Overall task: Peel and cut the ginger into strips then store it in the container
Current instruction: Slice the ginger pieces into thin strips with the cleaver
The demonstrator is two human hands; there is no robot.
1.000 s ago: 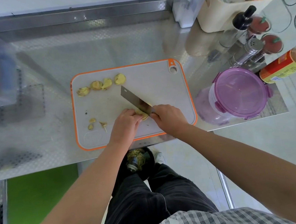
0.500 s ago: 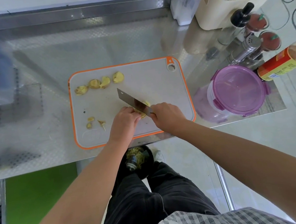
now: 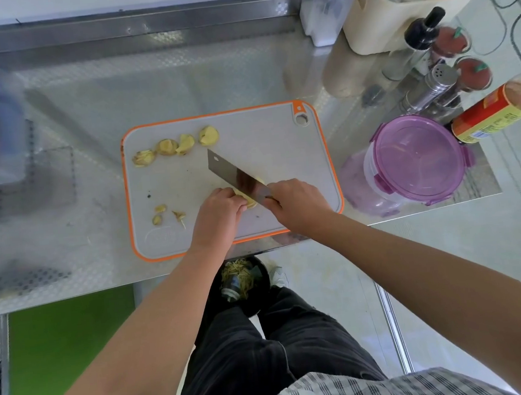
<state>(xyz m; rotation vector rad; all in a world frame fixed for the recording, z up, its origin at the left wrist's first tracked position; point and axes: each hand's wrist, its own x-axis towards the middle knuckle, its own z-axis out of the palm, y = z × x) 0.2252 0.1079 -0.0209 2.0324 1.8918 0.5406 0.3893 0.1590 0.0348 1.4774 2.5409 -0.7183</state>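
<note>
On the orange-rimmed cutting board my left hand holds down a piece of ginger with curled fingers. My right hand grips the handle of a cleaver, whose blade stands on that ginger right beside my left fingers. Several ginger slices lie in a row at the board's far left. Small ginger scraps lie near the board's front left. The round container with a purple lid stands closed, right of the board.
Spice bottles, a shaker and a cream holder crowd the back right of the steel counter. A red-labelled jar lies behind the container. A bin with peelings sits on the floor by my legs.
The cleaver rose and came down again on the ginger, with its blade shifted slightly toward my left fingers. Both hands stay in the same place on the board.
</note>
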